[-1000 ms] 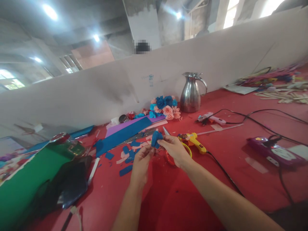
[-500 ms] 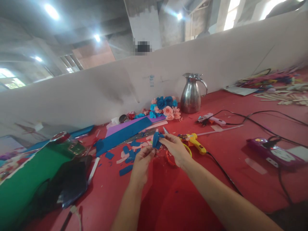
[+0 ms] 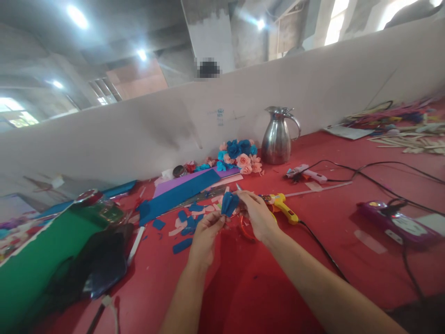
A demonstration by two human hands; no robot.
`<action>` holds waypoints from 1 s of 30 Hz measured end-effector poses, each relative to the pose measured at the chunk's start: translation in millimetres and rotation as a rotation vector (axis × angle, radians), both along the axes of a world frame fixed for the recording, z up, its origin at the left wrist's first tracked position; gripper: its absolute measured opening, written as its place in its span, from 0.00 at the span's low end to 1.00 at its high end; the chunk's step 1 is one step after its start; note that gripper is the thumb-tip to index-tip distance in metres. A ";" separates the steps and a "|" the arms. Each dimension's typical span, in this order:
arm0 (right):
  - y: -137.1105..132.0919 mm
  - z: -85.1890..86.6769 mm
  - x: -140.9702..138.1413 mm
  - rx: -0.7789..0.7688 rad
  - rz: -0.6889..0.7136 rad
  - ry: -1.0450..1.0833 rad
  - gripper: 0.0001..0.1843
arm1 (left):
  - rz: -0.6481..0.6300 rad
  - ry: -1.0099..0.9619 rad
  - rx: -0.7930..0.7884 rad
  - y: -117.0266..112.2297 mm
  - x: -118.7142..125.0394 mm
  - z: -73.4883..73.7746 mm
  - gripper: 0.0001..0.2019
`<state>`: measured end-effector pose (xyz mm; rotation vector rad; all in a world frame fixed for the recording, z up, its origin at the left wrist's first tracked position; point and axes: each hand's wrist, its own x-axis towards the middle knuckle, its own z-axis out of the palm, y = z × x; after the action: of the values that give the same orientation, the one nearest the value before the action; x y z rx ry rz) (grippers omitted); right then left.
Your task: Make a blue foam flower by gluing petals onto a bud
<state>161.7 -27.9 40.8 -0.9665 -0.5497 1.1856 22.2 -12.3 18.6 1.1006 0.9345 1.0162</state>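
A small blue paper flower (image 3: 229, 203) is held up between both hands over the red table. My left hand (image 3: 207, 230) pinches its base between thumb and fingertips. At its right side, the fingers of my right hand (image 3: 256, 212) are closed on the blue petals. Blue and pink paper pieces (image 3: 187, 225) lie scattered beyond and left of my left hand. Orange-handled scissors (image 3: 245, 229) rest partly hidden under my right hand, their tip showing above it. Just right of that hand lies a yellow glue gun (image 3: 285, 208).
Finished paper flowers (image 3: 243, 155) and a steel jug (image 3: 277, 137) stand by the white partition (image 3: 153, 139). Blue paper (image 3: 181, 197) lies before them. At right are a pink glue gun (image 3: 311, 174), cables and a purple power strip (image 3: 396, 222); at left, a green box (image 3: 52, 260) and black bag (image 3: 107, 260).
The fingers of my right hand have shifted on the blue petals, which now look more spread out to the right. My left hand keeps its pinch in almost the same place.
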 end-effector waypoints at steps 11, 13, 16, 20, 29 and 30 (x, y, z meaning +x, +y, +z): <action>-0.4 -8.8 -3.8 0.018 -0.089 -0.070 0.11 | 0.114 -0.183 -0.087 3.9 -3.6 3.2 0.12; -1.5 -11.1 -8.3 0.016 -0.009 -0.134 0.11 | 0.125 -0.191 -0.102 5.0 -4.8 3.4 0.12; -3.7 -15.4 -17.3 0.020 0.094 -0.228 0.11 | 0.117 -0.213 -0.107 6.6 -6.0 2.0 0.12; -3.9 -23.8 -24.2 0.031 0.149 -0.332 0.11 | 0.123 -0.233 -0.105 9.4 -9.5 1.8 0.12; -2.2 -46.4 -16.7 0.104 0.191 -1.143 0.08 | 0.506 -0.203 0.038 35.9 -50.3 4.4 0.11; -2.1 -48.0 -17.1 0.110 0.183 -1.237 0.09 | 0.543 -0.199 0.036 38.3 -55.1 3.4 0.11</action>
<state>144.6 -30.0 -7.2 -1.5233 -1.6787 0.5713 -33.0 26.0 22.0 0.7664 1.0798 1.5592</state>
